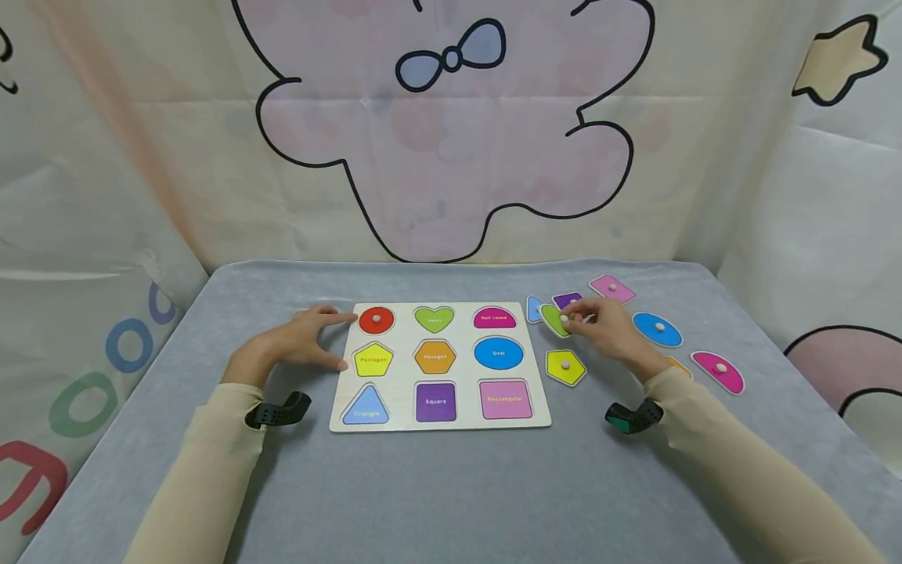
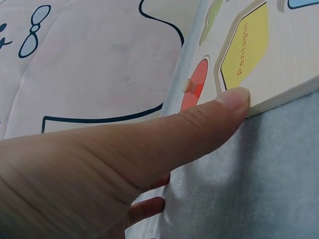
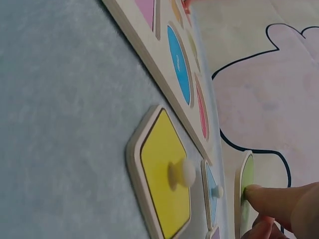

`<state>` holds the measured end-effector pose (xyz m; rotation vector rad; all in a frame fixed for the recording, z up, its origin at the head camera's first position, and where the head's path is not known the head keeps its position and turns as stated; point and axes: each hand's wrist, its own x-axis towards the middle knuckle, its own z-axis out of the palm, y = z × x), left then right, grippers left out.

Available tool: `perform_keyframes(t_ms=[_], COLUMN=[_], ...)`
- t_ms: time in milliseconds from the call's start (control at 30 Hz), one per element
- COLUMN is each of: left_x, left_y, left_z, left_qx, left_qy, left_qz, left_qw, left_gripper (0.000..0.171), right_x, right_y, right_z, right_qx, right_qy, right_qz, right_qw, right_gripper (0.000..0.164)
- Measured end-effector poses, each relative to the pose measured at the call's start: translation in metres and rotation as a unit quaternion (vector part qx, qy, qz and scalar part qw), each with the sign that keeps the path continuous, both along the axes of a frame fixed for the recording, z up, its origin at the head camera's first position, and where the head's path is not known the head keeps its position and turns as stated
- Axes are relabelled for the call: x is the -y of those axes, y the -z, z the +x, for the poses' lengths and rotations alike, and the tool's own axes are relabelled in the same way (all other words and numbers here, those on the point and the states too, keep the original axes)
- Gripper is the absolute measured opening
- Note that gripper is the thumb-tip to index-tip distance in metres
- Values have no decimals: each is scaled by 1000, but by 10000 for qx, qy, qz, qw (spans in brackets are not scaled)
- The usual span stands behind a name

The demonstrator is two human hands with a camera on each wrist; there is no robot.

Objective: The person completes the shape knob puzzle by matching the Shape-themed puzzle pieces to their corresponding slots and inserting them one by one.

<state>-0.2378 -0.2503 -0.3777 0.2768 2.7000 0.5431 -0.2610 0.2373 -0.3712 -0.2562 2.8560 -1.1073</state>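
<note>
A white wooden shape puzzle board (image 1: 402, 384) lies on the grey cloth. Its top left recess holds a red round piece (image 1: 377, 320) with a knob; the other recesses show printed shapes and words. My left hand (image 1: 296, 345) touches the board's left edge, its thumb (image 2: 199, 122) pressing beside the pentagon recess. To the right of the board, my right hand (image 1: 606, 329) pinches the green heart piece (image 3: 247, 174) by its knob. Just below that hand is the yellow pentagon piece (image 1: 565, 367). Partly behind the heart are a blue triangle piece (image 1: 533, 309) and a purple square piece (image 1: 567, 299).
More knobbed pieces lie at the right: a pink rectangle (image 1: 612, 288), a blue oval (image 1: 658, 329), a magenta half round (image 1: 719, 371) and an orange piece (image 1: 679, 366) mostly hidden by the right wrist. A printed curtain (image 1: 451, 172) stands behind the table.
</note>
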Motion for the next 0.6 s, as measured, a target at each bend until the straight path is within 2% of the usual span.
perform_keyframes(t_ms=[600], left_x=[-1], left_y=[-4], left_z=[4], left_qx=[-27], left_qy=[-51], left_qz=[-6], left_qw=[10000], left_gripper=[94], right_x=[37], right_y=[7], right_z=[-9], right_qx=[-227], right_qy=[-465], right_qz=[37], right_qw=[9987], right_gripper=[15])
